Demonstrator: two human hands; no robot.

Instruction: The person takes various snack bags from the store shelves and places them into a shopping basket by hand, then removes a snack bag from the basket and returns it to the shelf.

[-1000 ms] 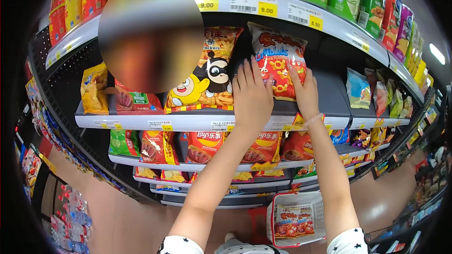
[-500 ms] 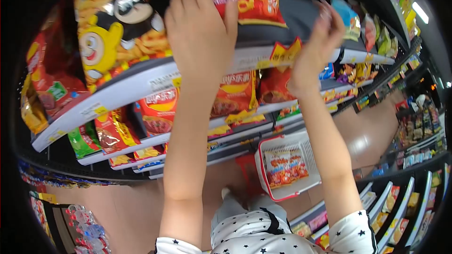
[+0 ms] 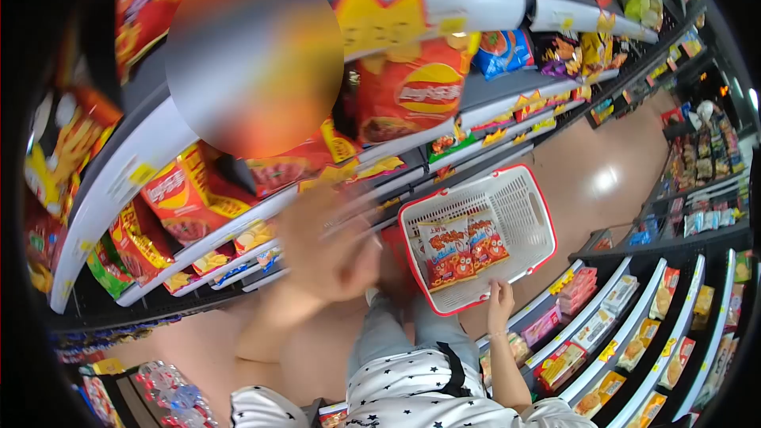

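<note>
Far L, a yellow-and-black cartoon snack bag (image 3: 71, 150) leans on a black shelf unit w/ white front edges (image 3: 117, 190). Below, nr bottom L, clear plastic bottles w/ red caps (image 3: 174, 396) are bunched tog. Next R, a glossy red-and-yellow crisp bag (image 3: 181, 198) sits on a lower shelf; a round blurred patch hides some stock above it.

Then the left hand (image 3: 325, 246), in front of the lower shelves, just L of the basket. Badly motion-blurred: can't tell how far the fingers are open or if they've hold of anything. Above & slightly R, a large red crisp bag w/ yellow disc logo (image 3: 416, 91) on shelf.

Approx. centre-R, a white plastic basket w/ red rim (image 3: 519, 218), tilted in view, above the tiled floor (image 3: 575, 158). Two red-and-white snack pkts (image 3: 464, 250) lie in it side by side, touching, toward its L side.

The right hand (image 3: 500, 301) is at the basket's near rim, fingers bent closed over it; no pkt in that hand. Far R, curved white-edged shelves hold boxed & bagged biscuits (image 3: 634, 345).
</note>
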